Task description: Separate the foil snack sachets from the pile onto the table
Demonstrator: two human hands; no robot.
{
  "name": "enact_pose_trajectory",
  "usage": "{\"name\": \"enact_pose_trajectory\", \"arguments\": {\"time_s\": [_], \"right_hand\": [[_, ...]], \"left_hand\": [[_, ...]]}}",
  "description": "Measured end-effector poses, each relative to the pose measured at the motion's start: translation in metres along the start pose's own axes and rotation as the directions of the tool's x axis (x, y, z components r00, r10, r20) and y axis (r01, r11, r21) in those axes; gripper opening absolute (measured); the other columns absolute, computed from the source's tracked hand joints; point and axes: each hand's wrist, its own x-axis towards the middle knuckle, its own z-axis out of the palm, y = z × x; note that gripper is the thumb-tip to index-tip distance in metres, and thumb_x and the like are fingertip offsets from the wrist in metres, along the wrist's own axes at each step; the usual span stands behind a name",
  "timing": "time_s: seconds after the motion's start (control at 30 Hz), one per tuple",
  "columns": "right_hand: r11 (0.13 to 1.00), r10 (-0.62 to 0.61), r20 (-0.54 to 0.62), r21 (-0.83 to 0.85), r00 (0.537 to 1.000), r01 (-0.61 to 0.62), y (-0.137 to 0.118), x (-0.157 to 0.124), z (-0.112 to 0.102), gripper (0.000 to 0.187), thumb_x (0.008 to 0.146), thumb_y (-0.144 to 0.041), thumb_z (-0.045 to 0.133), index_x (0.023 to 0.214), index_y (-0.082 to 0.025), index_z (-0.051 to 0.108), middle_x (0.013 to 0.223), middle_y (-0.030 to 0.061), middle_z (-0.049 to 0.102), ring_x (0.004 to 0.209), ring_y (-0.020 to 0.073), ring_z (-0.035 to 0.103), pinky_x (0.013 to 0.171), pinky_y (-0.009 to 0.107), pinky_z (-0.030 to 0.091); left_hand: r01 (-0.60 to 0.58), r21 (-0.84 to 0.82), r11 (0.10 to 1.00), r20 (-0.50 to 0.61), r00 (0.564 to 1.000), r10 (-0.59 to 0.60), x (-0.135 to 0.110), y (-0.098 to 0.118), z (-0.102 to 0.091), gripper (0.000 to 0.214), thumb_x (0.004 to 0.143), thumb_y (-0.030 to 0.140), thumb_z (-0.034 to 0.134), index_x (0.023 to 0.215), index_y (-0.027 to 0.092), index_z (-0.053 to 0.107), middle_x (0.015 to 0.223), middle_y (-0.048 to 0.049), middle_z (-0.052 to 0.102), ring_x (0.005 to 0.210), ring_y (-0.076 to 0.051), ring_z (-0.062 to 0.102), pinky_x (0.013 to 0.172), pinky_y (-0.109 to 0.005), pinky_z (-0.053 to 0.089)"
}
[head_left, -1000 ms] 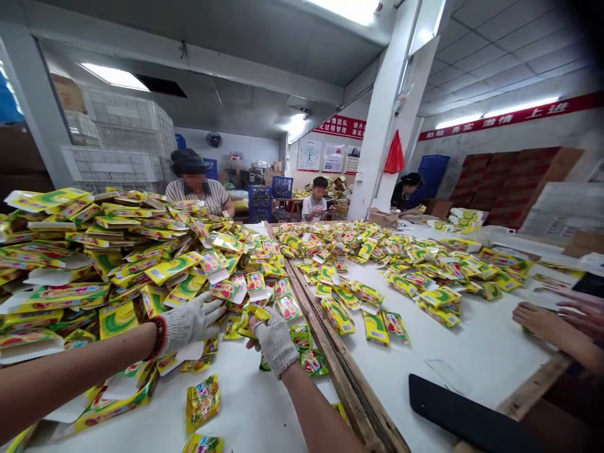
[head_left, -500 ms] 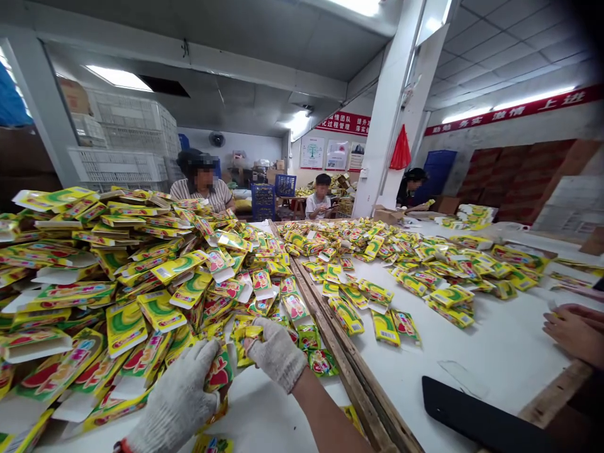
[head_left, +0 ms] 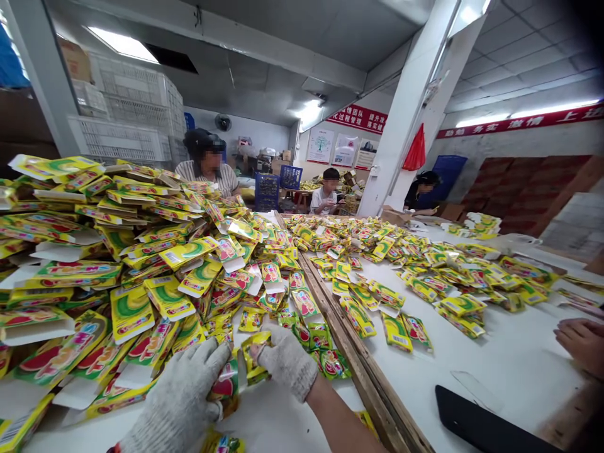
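Both my hands wear white knit gloves. My left hand (head_left: 177,402) is low at the front, its fingers wrapped round a flat carton with a watermelon print (head_left: 225,385). My right hand (head_left: 285,362) is closed on a small yellow sachet (head_left: 251,358) and holds it against the open end of that carton. A tall heap of flat yellow and green cartons (head_left: 94,264) rises on my left. Loose sachets (head_left: 302,302) lie just beyond my hands on the white table (head_left: 278,421).
A wooden rail (head_left: 358,365) splits the table. More sachets (head_left: 425,277) cover the right half. Another person's hand (head_left: 582,340) rests at the right edge. A black flat object (head_left: 476,421) lies near it. Three people sit at the far end, by a white pillar (head_left: 406,119).
My left hand pulled back from the heap with a carton. My right hand took up a sachet and brought it to the carton's end. The view tilted up a little.
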Motion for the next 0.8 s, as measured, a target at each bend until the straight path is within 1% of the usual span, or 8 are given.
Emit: {"name": "enact_pose_trajectory", "arguments": {"time_s": [0.1, 0.2, 0.27, 0.33, 0.47, 0.57, 0.63, 0.8], "right_hand": [[0.956, 0.072, -0.038, 0.288, 0.997, -0.058, 0.002, 0.003, -0.003, 0.029, 0.07, -0.038, 0.064, 0.09, -0.018, 0.057, 0.072, -0.0023, 0.056, 0.053, 0.01, 0.05, 0.045, 0.021, 0.043], [0.923, 0.011, -0.078, 0.384, 0.997, 0.02, 0.005, 0.003, -0.005, 0.032, 0.068, -0.04, 0.068, 0.089, -0.018, 0.058, 0.075, -0.001, 0.058, 0.056, 0.0101, 0.052, 0.05, 0.022, 0.047], [0.931, -0.03, -0.074, 0.361, 0.997, 0.055, 0.005, 0.001, -0.005, 0.027, 0.068, -0.038, 0.068, 0.084, -0.018, 0.06, 0.073, -0.0011, 0.058, 0.059, 0.0105, 0.053, 0.056, 0.022, 0.048], [0.95, -0.064, -0.031, 0.303, 0.997, 0.071, 0.002, 0.0, -0.004, 0.021, 0.069, -0.035, 0.066, 0.081, -0.018, 0.062, 0.072, -0.0012, 0.059, 0.062, 0.0114, 0.054, 0.058, 0.022, 0.048], [0.988, -0.123, 0.015, 0.094, 0.992, 0.121, -0.003, -0.002, -0.002, 0.015, 0.068, -0.025, 0.058, 0.079, -0.019, 0.067, 0.079, -0.0001, 0.064, 0.071, 0.0144, 0.057, 0.063, 0.023, 0.049], [0.988, -0.14, -0.035, -0.071, 0.99, 0.137, -0.001, -0.002, 0.001, 0.022, 0.068, -0.023, 0.055, 0.086, -0.019, 0.068, 0.084, 0.002, 0.067, 0.075, 0.0161, 0.059, 0.068, 0.026, 0.05], [0.985, -0.135, -0.088, -0.119, 0.987, 0.124, 0.004, -0.001, 0.003, 0.025, 0.07, -0.027, 0.056, 0.091, -0.018, 0.067, 0.088, 0.0047, 0.068, 0.076, 0.0174, 0.06, 0.071, 0.028, 0.051], [0.998, -0.062, -0.242, -0.037, 0.968, 0.055, 0.011, 0.002, 0.006, 0.035, 0.076, -0.041, 0.057, 0.1, -0.016, 0.066, 0.092, 0.0085, 0.07, 0.079, 0.02, 0.063, 0.074, 0.033, 0.052]], "left_hand": [[0.052, -0.045, 0.998, 0.018, 0.999, -0.051, 0.0, -0.001, -0.004, 0.07, 0.059, 0.009, 0.048, 0.129, 0.021, 0.051, 0.128, -0.0112, 0.055, 0.116, -0.029, 0.052, 0.096, -0.043, 0.042], [0.094, -0.093, 0.991, 0.029, 0.995, -0.092, 0.0, -0.004, -0.002, 0.071, 0.057, 0.01, 0.047, 0.127, 0.018, 0.051, 0.127, -0.011, 0.056, 0.119, -0.028, 0.052, 0.099, -0.04, 0.042], [0.088, -0.109, 0.99, 0.002, 0.996, -0.088, 0.001, -0.007, 0.002, 0.07, 0.056, 0.009, 0.048, 0.126, 0.018, 0.051, 0.128, -0.0109, 0.056, 0.12, -0.028, 0.051, 0.101, -0.04, 0.041], [0.053, -0.113, 0.992, -0.045, 0.997, -0.059, 0.001, -0.009, 0.006, 0.069, 0.057, 0.01, 0.049, 0.125, 0.016, 0.051, 0.128, -0.0118, 0.056, 0.12, -0.029, 0.051, 0.102, -0.04, 0.04], [-0.049, -0.088, 0.995, -0.135, 0.99, 0.037, 0.0, -0.005, 0.005, 0.063, 0.06, 0.012, 0.052, 0.123, 0.015, 0.052, 0.126, -0.014, 0.056, 0.116, -0.029, 0.052, 0.1, -0.041, 0.04], [-0.103, -0.084, 0.991, -0.109, 0.99, 0.093, -0.003, 0.005, -0.008, 0.059, 0.061, 0.012, 0.053, 0.12, 0.017, 0.052, 0.118, -0.012, 0.058, 0.107, -0.028, 0.054, 0.095, -0.04, 0.042], [-0.079, -0.092, 0.993, -0.081, 0.994, 0.071, -0.002, 0.011, -0.015, 0.054, 0.062, 0.015, 0.057, 0.116, 0.018, 0.053, 0.116, -0.0109, 0.057, 0.106, -0.028, 0.053, 0.092, -0.04, 0.042], [0.043, -0.163, 0.986, -0.024, 0.999, -0.047, 0.004, 0.013, -0.017, 0.05, 0.068, 0.033, 0.065, 0.114, 0.019, 0.053, 0.111, -0.0087, 0.058, 0.101, -0.027, 0.054, 0.086, -0.037, 0.043]]}}
